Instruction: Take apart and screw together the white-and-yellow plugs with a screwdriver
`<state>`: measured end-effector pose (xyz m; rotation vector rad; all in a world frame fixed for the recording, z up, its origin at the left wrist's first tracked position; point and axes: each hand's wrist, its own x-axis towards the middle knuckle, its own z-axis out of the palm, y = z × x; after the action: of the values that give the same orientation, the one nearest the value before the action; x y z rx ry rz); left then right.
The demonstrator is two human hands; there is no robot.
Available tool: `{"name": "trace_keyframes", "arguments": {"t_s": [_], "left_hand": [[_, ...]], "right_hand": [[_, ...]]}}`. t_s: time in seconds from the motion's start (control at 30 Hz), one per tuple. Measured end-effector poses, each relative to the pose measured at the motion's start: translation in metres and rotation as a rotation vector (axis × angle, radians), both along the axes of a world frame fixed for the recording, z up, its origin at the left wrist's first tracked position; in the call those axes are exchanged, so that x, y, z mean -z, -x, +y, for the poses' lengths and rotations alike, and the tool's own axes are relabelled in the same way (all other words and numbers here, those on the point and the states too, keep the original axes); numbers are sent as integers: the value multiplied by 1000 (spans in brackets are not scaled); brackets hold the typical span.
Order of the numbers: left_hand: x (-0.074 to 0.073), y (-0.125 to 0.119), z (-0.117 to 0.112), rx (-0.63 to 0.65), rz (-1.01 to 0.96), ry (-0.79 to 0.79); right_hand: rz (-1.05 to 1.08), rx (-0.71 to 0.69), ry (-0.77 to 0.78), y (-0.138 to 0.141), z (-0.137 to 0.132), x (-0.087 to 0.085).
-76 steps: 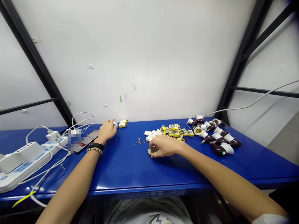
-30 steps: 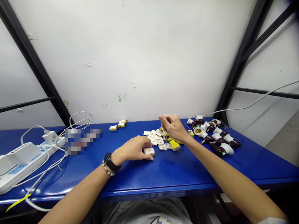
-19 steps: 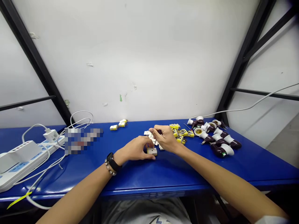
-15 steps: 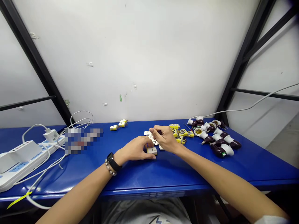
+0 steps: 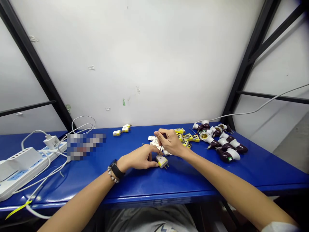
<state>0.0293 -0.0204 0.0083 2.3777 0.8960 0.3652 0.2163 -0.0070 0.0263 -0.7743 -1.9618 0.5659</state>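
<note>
My left hand [image 5: 140, 160] grips a small white-and-yellow two-pin plug [image 5: 162, 161] by its side, with the metal pins pointing to the lower right. My right hand [image 5: 171, 142] holds a small dark-handled screwdriver [image 5: 160, 149] between its fingers. The handle is mostly hidden by the fingers, and the thin shaft runs down to the top of the plug. Just behind both hands lies a heap of white plug covers [image 5: 155, 141].
Yellow plug bases [image 5: 185, 137] lie on the blue table [image 5: 135, 183], with several finished plugs [image 5: 122, 129] to the left. Dark lamp-socket adapters [image 5: 225, 149] stand at the right. A power strip [image 5: 21, 164], white cables and a pixelated patch [image 5: 84, 146] occupy the left.
The plug has turned and shifted right in my left hand, now showing its yellow side and pins. My right hand has come in close with the screwdriver, and the yellow pile looks less spread.
</note>
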Motion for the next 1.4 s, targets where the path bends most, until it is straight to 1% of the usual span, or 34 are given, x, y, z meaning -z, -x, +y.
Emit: {"name": "trace_keyframes", "arguments": {"t_s": [0.1, 0.2, 0.37, 0.53, 0.63, 0.73, 0.83, 0.93, 1.0, 1.07, 1.17, 1.23, 1.3, 1.4], "left_hand": [[5, -5, 0, -93, 55, -119], [7, -6, 2, -142, 69, -140], [6, -5, 3, -187, 109, -182], [6, -3, 4, -178, 119, -193], [7, -2, 5, -134, 26, -233], [11, -5, 6, -70, -169, -191], [17, -8, 9, -83, -287, -106], [21, -9, 12, -112, -299, -60], [21, -8, 12, -107, -290, -40], [19, -7, 11, -96, -292, -23], [18, -6, 11, -88, -307, -17], [20, -6, 11, -97, -310, -22], [21, -7, 12, -117, -300, -25], [21, -8, 12, -140, -298, -16]], "right_hand": [[-13, 17, -19, 0, -1, -1], [-37, 20, -50, 0, -1, -1], [-39, 32, -54, 0, 0, 1], [-78, 24, -42, 1, -2, 1], [-110, 17, -47, 2, -3, 2], [-110, 12, -49, 3, -2, 2], [-80, 10, -30, 4, -1, 3], [29, 15, 70, 3, 0, 3], [99, 36, 88, 2, 0, 3], [107, 62, 19, 1, 0, 3], [40, 80, -98, 1, -3, 1], [-2, 76, -125, 1, -4, -2], [-25, 40, -88, -1, -4, -5], [-19, -78, 69, -5, -4, -12]]}}
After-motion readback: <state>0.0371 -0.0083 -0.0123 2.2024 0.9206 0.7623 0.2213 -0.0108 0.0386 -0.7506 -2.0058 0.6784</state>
